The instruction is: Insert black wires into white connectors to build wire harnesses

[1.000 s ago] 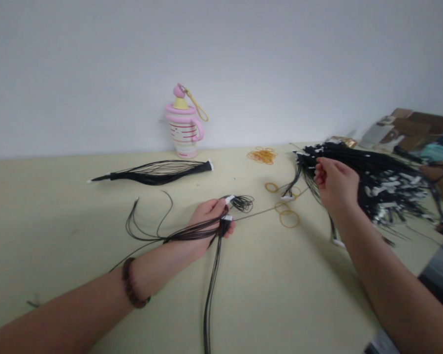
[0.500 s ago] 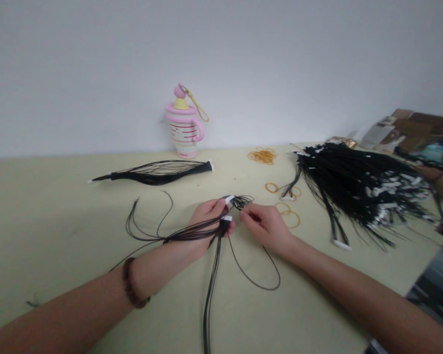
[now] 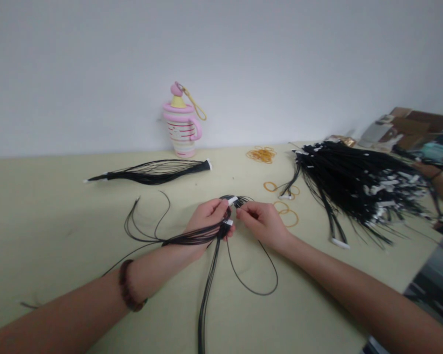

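Note:
My left hand is closed around a black wire harness with white connectors. One white connector sticks out by its thumb; a second lies lower, near the fingertips. Several loose wires trail left over the wrist, and a bundle hangs down to the front edge. To the right, my right hand pinches thin black wires close to the upper connector; its fingertips partly hide them. One single wire loops below between the hands.
A second wire harness lies at the back left, before a pink-lidded cup. Rubber bands sit in a pile, others loose by my right hand. At right are a heap of black harnesses, boxes and another person's hand.
My right hand's fingertips have shifted slightly left, closer to the upper connector. The left hand keeps its hold, and its connectors have tilted a little. The whole view has drifted slightly.

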{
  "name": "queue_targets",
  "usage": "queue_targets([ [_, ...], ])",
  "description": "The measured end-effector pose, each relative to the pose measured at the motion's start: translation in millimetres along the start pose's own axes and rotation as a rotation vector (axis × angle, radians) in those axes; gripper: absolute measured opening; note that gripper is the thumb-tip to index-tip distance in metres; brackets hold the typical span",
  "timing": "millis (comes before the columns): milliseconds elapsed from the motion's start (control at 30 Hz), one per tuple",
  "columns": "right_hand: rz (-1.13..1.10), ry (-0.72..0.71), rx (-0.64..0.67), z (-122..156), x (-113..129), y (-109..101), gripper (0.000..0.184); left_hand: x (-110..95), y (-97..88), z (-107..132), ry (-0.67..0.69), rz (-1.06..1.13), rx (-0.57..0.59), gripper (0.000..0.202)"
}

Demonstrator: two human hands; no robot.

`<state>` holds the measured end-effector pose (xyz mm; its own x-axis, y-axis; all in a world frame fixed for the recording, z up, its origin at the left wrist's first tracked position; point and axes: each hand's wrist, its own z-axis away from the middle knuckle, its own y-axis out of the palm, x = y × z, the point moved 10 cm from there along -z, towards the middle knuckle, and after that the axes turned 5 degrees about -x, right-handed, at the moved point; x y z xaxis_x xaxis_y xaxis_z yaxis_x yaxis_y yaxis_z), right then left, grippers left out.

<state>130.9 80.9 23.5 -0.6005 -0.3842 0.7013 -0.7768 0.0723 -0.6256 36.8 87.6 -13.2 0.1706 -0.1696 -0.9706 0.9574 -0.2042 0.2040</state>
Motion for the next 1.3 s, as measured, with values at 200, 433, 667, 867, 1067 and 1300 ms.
queue_targets([
  [200,0.098,-0.082,-0.022,3,10,-4,0.023,-3,1.2,0,0.025,-0.088,-0.014,0.019],
  [433,0.395,-0.265,-0.111,8,33,-12,0.022,-5,2.2,-1,0.088,-0.233,-0.011,0.023],
  [667,0.306,-0.472,-0.159,14,48,-10,0.014,-3,11.4,2,0.04,-0.247,0.102,0.025],
  [867,0.258,-0.465,-0.131,13,46,-5,0.013,-2,10.5,4,0.042,-0.191,0.079,0.024],
  [1067,0.164,-0.356,-0.173,6,28,-20,0.008,-17,-14.5,-10,-0.033,0.264,-0.01,0.014],
  [1300,-0.02,-0.288,-0.047,5,18,-9,0.014,-63,-17.5,-5,-0.052,0.598,0.047,0.016],
])
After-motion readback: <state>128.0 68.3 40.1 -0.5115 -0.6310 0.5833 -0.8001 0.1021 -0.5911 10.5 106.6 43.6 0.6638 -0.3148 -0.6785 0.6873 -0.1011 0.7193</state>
